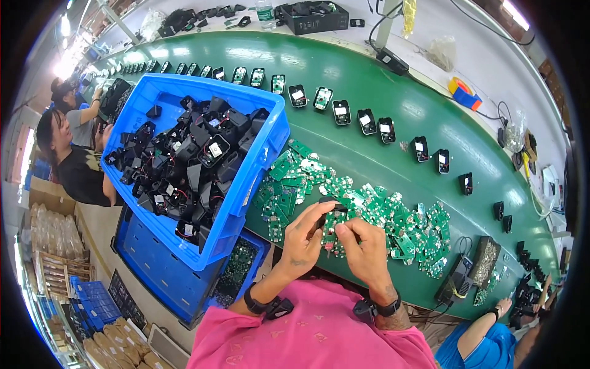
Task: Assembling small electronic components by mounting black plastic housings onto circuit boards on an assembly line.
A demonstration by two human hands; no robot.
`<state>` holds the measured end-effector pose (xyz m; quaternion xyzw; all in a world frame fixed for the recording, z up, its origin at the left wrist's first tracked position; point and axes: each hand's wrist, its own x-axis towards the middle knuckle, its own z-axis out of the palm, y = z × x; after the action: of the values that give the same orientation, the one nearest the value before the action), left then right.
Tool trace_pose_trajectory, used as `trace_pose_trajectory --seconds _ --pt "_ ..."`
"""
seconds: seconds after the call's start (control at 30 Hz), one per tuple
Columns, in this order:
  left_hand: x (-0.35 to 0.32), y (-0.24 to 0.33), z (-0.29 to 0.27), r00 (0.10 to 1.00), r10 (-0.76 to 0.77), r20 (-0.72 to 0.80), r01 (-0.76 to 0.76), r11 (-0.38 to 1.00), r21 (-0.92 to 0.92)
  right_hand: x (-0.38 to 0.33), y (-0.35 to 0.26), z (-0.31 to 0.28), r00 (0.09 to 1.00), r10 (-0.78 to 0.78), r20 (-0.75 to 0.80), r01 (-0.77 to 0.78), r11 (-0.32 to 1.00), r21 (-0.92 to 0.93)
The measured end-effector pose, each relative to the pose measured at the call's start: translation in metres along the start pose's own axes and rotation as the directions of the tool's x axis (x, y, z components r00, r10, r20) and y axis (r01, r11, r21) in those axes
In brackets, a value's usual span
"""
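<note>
Over the green bench [393, 166]: two-handed hold

Your left hand [300, 238] and right hand [365, 247], close together, clamp a green circuit board [332, 230] and black casing [329, 200]. Loose boards [402, 224] lie just beyond; a blue bin [279, 117] stands to your left.

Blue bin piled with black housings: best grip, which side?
Probably the rim of the blue bin, held at two opposite sides and approached from outside: the open-topped box offers a long exposed edge, while loose black housings crowd the inside.
</note>
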<state>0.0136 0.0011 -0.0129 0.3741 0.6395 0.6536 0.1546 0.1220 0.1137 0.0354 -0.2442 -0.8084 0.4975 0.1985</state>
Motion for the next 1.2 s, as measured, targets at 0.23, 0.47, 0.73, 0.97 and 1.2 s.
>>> trace_pose_trajectory --seconds 0.23,0.47,0.73,0.97,1.2 --pt "-0.004 0.014 -0.014 0.926 -0.204 0.318 0.319 0.873 -0.368 0.002 -0.002 -0.005 0.996 0.084 0.011 -0.084 0.995 -0.052" --pt "0.003 0.012 -0.008 0.858 -0.420 0.295 0.503 0.802 -0.323 0.004 0.008 0.014 0.995 0.101 -0.006 -0.100 0.987 0.129" --pt "0.004 -0.001 -0.004 0.879 -0.400 0.259 0.468 0.827 -0.312 0.006 0.017 0.021 0.999 0.024 -0.024 -0.024 1.000 -0.018" --pt "0.046 -0.015 0.017 0.853 -0.437 0.285 0.504 0.831 -0.234 0.029 0.041 -0.005 0.998 -0.018 -0.056 0.007 0.979 -0.202" --pt "0.104 -0.016 0.057 0.823 -0.303 0.481 0.365 0.930 -0.040 0.051 0.032 -0.074 0.995 -0.038 0.087 0.077 0.859 -0.506"
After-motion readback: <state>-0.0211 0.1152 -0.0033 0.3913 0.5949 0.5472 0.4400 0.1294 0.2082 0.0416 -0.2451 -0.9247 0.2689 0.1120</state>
